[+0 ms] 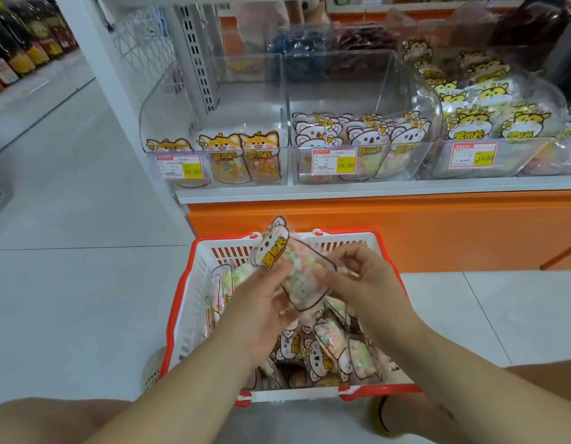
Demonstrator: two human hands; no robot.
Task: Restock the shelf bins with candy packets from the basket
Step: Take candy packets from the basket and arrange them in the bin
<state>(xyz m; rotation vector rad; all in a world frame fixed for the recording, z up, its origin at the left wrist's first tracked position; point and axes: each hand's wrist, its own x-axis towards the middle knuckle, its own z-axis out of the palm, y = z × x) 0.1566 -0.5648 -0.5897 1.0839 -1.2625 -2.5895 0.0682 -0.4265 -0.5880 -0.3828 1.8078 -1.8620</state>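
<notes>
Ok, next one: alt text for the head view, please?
The left hand and right hand hold a koala-print candy packet above a red-and-white basket of similar packets. Behind it, clear shelf bins hold more packets; the leftmost bin is least full.

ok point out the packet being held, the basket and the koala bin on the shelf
held candy packet (298, 270), head view, on its candy-filled clear body
basket (194, 302), head view, on its white left wall
koala bin (342, 88), head view, on its bare clear upper wall
</notes>
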